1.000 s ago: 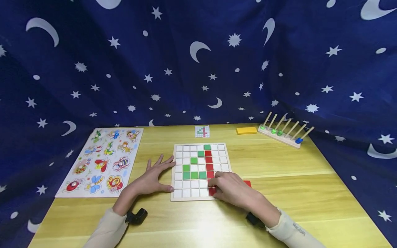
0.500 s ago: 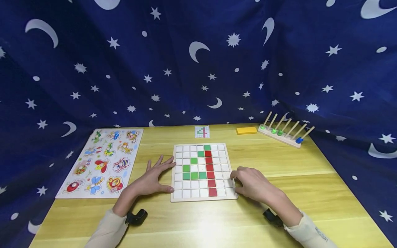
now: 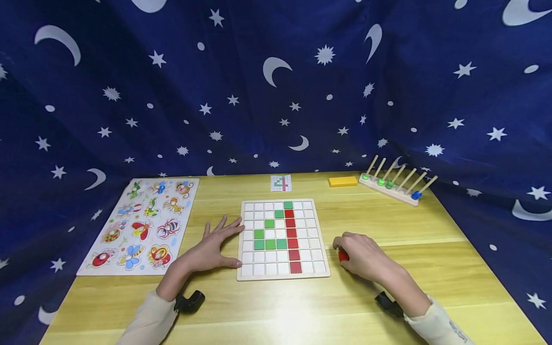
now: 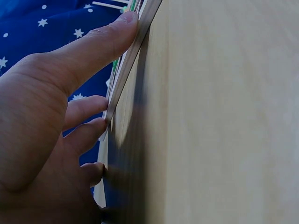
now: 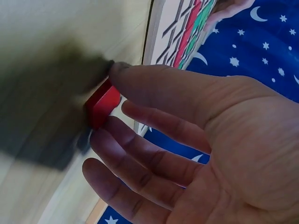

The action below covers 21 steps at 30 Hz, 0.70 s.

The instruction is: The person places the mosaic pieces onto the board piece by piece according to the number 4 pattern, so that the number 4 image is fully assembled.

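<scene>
A wooden grid board (image 3: 307, 230) lies mid-table, its white squares carrying a row of green tiles (image 3: 270, 244), a green diagonal and a column of red tiles (image 3: 293, 243). My left hand (image 3: 211, 250) has its fingers spread, thumb and fingertips touching the board's left edge. To the right of the board, my right hand (image 3: 364, 256) pinches a small red block (image 3: 343, 255) between thumb and fingers, low over the table. The right wrist view shows this red block (image 5: 103, 103) between the thumb and fingertips; part of it is hidden by the fingers.
Behind the board lies a small card (image 3: 281, 183) with a green and red pattern. A yellow block (image 3: 342, 182) and a rack of wooden pegs (image 3: 388, 190) stand at back right. An insect picture board (image 3: 140, 225) lies left. A starry cloth (image 3: 276, 120) hangs behind.
My right hand has left the board's red column and moved right to the red block, which it now pinches. The last red squares show uncovered. My left hand has stayed in place.
</scene>
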Available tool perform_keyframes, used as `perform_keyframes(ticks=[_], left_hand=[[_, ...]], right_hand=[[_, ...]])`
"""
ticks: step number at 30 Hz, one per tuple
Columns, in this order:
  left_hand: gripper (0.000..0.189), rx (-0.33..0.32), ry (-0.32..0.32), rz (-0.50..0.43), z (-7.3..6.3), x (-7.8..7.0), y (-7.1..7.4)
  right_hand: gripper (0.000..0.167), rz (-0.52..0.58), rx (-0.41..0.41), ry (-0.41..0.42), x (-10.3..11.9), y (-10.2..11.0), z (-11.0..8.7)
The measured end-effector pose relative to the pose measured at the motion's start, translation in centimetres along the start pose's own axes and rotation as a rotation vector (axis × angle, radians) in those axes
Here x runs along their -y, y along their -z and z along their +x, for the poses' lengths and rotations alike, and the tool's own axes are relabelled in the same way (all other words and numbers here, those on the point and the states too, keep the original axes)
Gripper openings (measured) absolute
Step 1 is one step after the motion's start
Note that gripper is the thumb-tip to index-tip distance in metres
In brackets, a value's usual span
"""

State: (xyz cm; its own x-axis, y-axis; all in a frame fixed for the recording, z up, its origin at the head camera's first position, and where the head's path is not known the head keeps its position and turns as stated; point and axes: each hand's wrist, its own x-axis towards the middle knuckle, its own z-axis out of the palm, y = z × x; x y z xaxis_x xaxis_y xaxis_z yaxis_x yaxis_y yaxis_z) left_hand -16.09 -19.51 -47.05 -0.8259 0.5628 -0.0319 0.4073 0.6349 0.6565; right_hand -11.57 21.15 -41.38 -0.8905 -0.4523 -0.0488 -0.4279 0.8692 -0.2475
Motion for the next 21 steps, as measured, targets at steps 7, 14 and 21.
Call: perform_keyframes(ticks=[7, 14, 21], left_hand=[[0.094, 0.0, -0.004, -0.005, -0.1, 0.1, 0.0], [0.094, 0.004, -0.002, -0.011, -0.1, -0.1, 0.1], [0.094, 0.003, 0.0, -0.009, -0.1, -0.1, 0.1]], right_hand=[[0.024, 0.024, -0.005, 0.013, -0.4, -0.2, 0.1], [0.027, -0.003, -0.057, 0.043, -0.3, -0.1, 0.8], [0.02, -0.001, -0.124, 0.093, 0.7, 0.1, 2.2]])
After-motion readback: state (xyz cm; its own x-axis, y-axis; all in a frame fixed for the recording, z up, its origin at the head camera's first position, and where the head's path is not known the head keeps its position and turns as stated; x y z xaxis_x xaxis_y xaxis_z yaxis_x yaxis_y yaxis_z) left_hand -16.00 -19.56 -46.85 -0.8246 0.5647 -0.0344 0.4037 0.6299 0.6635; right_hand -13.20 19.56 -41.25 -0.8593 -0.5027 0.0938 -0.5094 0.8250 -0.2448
